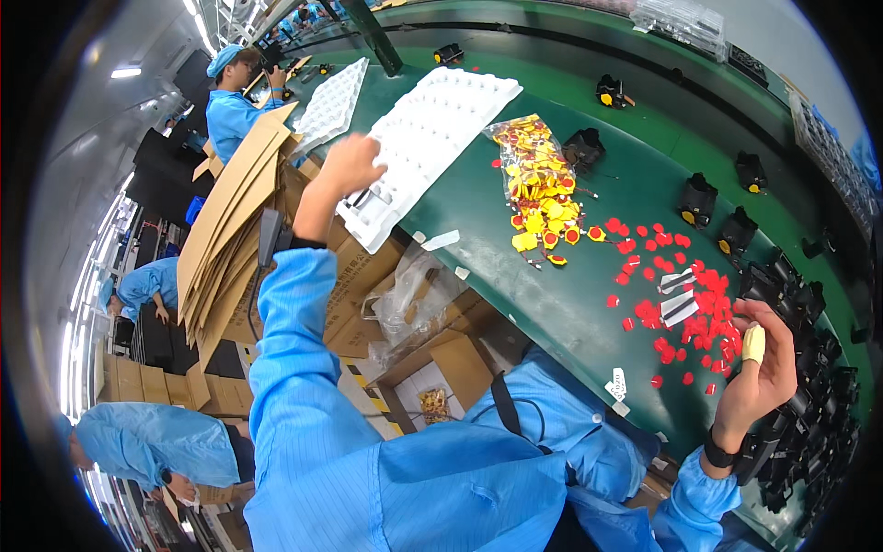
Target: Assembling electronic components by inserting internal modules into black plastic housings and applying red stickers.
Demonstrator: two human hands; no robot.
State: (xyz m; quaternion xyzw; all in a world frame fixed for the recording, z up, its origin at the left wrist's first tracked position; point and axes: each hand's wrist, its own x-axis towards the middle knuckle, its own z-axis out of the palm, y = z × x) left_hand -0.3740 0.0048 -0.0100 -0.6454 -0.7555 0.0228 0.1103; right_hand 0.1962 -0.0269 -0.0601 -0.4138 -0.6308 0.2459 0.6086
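Observation:
My left hand is raised over the near edge of a long white moulded plastic tray. Its fingers are bent and smeared by motion, so I cannot tell whether they hold anything. A small dark piece lies in the tray just below that hand. On the right, my right hand hovers at the edge of a scatter of small red discs, its fingers loosely curved and apart from the thumb. A yellow finger cot covers the thumb. No object shows in this hand. Two black-and-white strips lie among the discs.
A clear bag spills yellow pieces with red centres on the green table. Black housings pile up at the right; several more stand along the green conveyor. Cardboard sheets lean at left. Co-workers in blue are beyond.

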